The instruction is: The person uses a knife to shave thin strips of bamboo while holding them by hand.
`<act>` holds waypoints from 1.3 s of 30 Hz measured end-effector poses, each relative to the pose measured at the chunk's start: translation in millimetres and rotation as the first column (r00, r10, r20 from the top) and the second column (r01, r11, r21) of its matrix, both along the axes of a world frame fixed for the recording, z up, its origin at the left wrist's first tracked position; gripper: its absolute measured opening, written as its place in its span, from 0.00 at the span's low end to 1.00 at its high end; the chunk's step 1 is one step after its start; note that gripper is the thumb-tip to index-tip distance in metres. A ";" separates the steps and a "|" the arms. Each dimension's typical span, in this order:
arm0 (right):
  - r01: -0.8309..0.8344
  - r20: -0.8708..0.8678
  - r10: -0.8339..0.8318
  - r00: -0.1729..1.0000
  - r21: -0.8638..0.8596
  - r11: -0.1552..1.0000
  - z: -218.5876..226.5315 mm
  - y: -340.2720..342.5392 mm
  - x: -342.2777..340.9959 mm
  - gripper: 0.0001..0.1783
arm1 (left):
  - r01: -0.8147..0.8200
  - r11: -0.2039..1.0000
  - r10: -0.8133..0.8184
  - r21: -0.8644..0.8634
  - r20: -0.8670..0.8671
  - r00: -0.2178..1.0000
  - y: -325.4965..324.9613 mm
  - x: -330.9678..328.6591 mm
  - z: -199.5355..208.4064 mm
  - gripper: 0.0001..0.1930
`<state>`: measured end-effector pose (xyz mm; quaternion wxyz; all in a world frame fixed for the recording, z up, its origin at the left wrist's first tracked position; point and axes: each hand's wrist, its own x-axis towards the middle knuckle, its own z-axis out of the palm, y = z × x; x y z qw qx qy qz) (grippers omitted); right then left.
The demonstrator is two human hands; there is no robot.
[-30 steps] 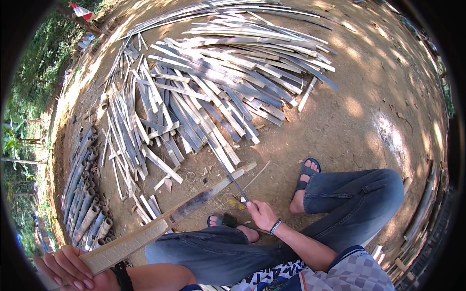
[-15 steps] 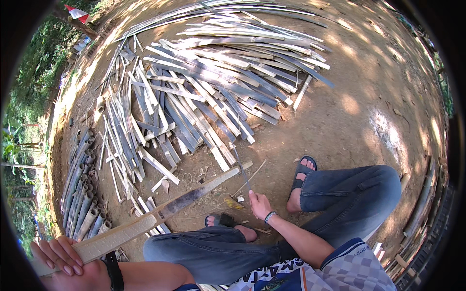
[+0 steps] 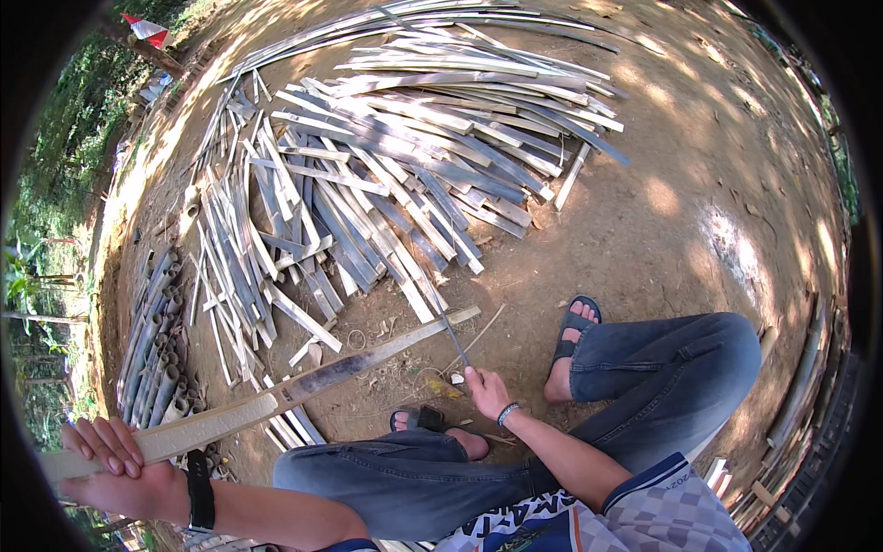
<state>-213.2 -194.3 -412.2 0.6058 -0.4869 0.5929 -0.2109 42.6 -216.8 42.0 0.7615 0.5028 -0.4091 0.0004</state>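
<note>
My left hand (image 3: 108, 455), at the lower left, has its fingers wrapped round the near end of a long split bamboo strip (image 3: 230, 416). The strip slants up to the right, pale at both ends with a darker stretch in the middle. In front of my feet, my right hand (image 3: 487, 391) is closed on a knife with a long, narrow, dark blade (image 3: 454, 337). That blade crosses the strip close to its far end. My fingers hide the knife's handle.
A large pile of split bamboo slats (image 3: 405, 138) spreads over the dirt ahead. Bamboo tubes (image 3: 161, 340) are stacked at the left. My sandalled foot (image 3: 572, 336) rests right of the knife. More poles (image 3: 800, 386) lie along the right edge.
My left hand has risen slightly, and the strip now lies at a flatter slant. The knife blade has tipped further left across the strip, while my right hand has shifted a little left.
</note>
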 end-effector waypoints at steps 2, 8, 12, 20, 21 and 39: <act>0.001 -0.005 -0.001 1.000 0.022 1.000 0.9 -4.9 1.7 0.33 | -0.125 0.992 0.125 -0.001 -0.033 0.992 -2.7 2.4 -2.5 0.25; -0.001 0.091 -0.013 0.996 0.151 0.989 20.7 -3.2 7.1 0.34 | -0.218 0.976 0.217 -0.004 -0.085 0.972 0.9 7.6 -4.8 0.26; 0.068 0.105 -0.075 0.992 0.063 0.996 7.0 -6.7 5.9 0.32 | -0.206 0.979 0.204 -0.005 -0.084 0.975 0.5 8.3 -5.8 0.26; 0.009 -0.025 -0.012 1.000 -0.086 0.996 2.4 -2.1 4.1 0.34 | -0.136 0.990 0.132 -0.023 -0.123 0.984 5.5 15.3 -6.7 0.26; 0.028 -0.019 -0.028 0.999 0.022 0.999 -3.3 -8.7 3.1 0.34 | -0.152 0.988 0.148 -0.024 -0.120 0.982 5.8 14.8 -6.7 0.26; 0.065 0.078 -0.072 0.994 0.079 0.995 -29.7 -4.9 1.2 0.33 | -0.226 0.974 0.227 0.021 -0.149 0.962 -0.9 23.0 -10.3 0.29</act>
